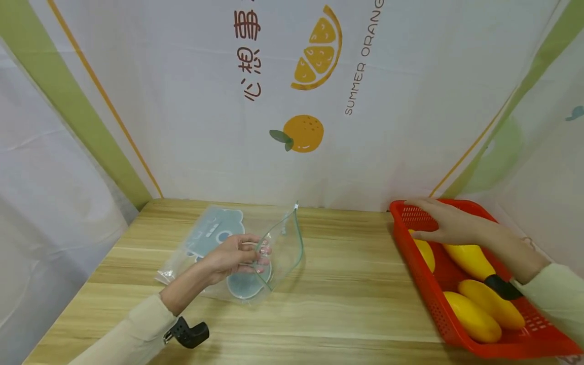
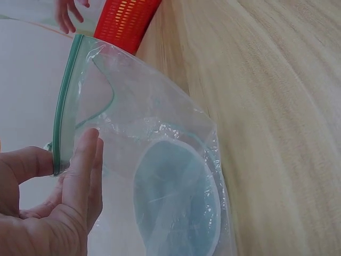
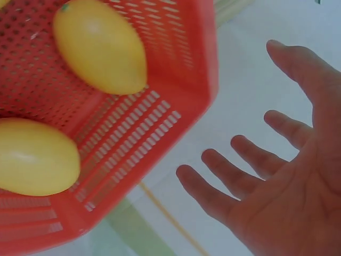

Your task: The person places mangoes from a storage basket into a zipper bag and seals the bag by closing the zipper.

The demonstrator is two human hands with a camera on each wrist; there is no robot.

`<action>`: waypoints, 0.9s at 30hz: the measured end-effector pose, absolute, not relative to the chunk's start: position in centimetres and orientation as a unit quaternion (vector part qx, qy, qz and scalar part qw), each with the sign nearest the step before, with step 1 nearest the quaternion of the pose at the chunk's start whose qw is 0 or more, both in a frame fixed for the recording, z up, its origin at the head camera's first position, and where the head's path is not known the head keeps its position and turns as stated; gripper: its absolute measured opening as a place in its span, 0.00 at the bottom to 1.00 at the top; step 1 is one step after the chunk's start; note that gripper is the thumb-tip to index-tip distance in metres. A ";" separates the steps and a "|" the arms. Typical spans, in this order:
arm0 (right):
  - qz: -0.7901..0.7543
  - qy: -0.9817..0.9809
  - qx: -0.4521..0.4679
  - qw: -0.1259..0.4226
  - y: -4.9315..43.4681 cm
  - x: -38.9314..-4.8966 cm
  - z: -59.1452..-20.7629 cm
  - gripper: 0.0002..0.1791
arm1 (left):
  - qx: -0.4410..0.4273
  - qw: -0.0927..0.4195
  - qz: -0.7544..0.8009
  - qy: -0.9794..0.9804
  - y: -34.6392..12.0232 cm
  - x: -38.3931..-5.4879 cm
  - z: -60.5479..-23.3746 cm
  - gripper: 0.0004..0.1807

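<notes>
Backdrop: pale curtain (image 1: 196,152) with green bands and orange lines, hanging behind a wood-grain surface (image 1: 347,314).
Readable print: brown Chinese characters (image 1: 248,56), 心想事, and "SUMMER ORANG" (image 1: 363,61), cut off by the frame edge.
Curtain pictures: an orange slice (image 1: 325,48) above a whole orange (image 1: 304,133).
Zip bag (image 1: 285,251): clear, green-edged, lying on the surface left of centre, mouth parted; marks on its blue print (image 1: 216,230) too small to read.
Left hand (image 1: 232,258): thumb and fingers pinching the bag's mouth, covering some print.
Red basket (image 1: 524,349): on the surface at right, holding yellow fruit (image 1: 472,317).
Right hand (image 1: 444,223): fingers apart, gripping nothing, beside the basket's far end.
In the way: right forearm and black wrist device (image 1: 502,287) hide part of the basket.
</notes>
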State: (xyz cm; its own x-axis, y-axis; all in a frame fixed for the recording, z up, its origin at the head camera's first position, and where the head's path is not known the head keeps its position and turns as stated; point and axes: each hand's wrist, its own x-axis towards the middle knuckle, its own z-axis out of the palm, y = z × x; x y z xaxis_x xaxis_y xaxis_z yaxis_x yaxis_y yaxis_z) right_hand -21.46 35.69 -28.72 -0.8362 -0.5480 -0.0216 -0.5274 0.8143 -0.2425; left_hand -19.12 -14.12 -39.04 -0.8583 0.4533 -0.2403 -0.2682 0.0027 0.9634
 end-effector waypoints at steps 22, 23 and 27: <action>-0.141 0.941 -0.268 0.149 39.4 -19.5 -29.7 0.23 | 0.058 0.257 0.701 0.663 -13.6 -19.2 -39.0 0.28; -0.145 0.939 -0.271 0.156 39.5 -19.5 -29.7 0.22 | 0.058 0.256 0.701 0.663 -13.6 -19.2 -39.0 0.28; -0.152 0.932 -0.275 0.180 39.6 -19.4 -29.7 0.21 | 0.059 0.259 0.703 0.659 -13.6 -19.2 -38.9 0.28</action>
